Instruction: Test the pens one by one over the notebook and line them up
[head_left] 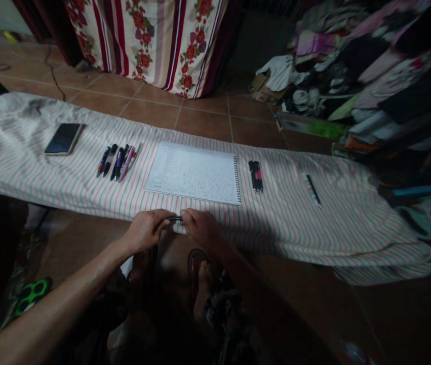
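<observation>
Between my two hands, just off the near edge of the striped cloth, is a dark pen (174, 218) lying roughly level. My left hand (149, 226) pinches its left end, and the fingers of my right hand (201, 226) close on its right end. Beyond them lies a spiral notebook (196, 172) with a pale page, its wire binding on the right. A cluster of several pens (118, 161) rests to the left of the notebook. Right of it lies a small group of dark and red pens (256, 176), and farther right a single pen (312, 190).
A phone (64, 138) lies at the left on the striped cloth (283, 218) over a long, low surface. A floral curtain (154, 45) hangs behind it above the tiled floor (203, 119). Clothes (382, 76) are heaped at the right, beside a cardboard box (266, 90).
</observation>
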{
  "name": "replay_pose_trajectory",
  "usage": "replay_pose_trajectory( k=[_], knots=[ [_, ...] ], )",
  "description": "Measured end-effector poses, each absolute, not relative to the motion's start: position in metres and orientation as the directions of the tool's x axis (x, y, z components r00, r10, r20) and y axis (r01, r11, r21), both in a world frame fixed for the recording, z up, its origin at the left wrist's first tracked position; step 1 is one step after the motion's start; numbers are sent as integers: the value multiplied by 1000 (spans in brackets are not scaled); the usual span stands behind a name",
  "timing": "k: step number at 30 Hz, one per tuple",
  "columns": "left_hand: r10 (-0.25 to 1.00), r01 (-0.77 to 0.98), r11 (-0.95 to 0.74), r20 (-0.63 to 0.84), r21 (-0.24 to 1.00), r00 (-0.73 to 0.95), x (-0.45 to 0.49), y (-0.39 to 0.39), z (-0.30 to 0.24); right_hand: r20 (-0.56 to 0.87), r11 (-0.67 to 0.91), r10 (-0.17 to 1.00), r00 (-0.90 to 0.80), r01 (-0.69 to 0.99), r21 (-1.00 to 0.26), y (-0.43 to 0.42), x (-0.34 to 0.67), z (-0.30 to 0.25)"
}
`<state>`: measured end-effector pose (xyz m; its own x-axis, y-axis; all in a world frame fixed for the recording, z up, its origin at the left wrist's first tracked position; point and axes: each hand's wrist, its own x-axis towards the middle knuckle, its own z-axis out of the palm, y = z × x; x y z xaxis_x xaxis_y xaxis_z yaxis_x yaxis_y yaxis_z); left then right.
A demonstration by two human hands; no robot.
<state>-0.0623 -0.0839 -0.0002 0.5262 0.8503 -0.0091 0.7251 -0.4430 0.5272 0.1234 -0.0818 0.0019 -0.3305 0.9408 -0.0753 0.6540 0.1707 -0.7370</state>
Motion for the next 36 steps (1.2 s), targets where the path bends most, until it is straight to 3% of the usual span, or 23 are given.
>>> replay_pose_trajectory(
  k=[3,5,8,11,17,23,26,31,33,36],
  knots=[
    [839,760,-491,-3,426,544,-60,-85,2,-201,53,936,-288,682,-730,-79,122,1],
    [836,760,-486,-23,431,548,-60,-84,0,-216,18,933,-287,637,-770,-78,123,-1],
    [850,740,-429,-46,518,524,-63,-81,-4,-99,114,928,-360,525,-843,-78,128,-1],
    [860,740,-405,-52,537,508,-66,-82,-3,-22,211,915,-403,524,-825,-80,128,3],
    [829,767,-528,25,365,558,-64,-83,1,-164,77,931,-326,616,-784,-79,120,3],
    [847,739,-445,-30,505,530,-65,-80,-6,-58,154,916,-397,480,-863,-78,127,-3],
    [843,757,-461,-37,463,536,-65,-81,-3,-47,206,906,-422,535,-820,-80,125,-2],
    [804,757,-553,-17,348,594,-64,-82,1,-220,38,910,-352,599,-800,-77,117,-5],
    [802,752,-542,-34,374,596,-63,-81,-1,-241,-17,916,-322,566,-824,-75,119,-9],
    [830,750,-456,-76,480,553,-64,-79,-5,-140,36,931,-337,467,-883,-75,124,-10]
  ],
)
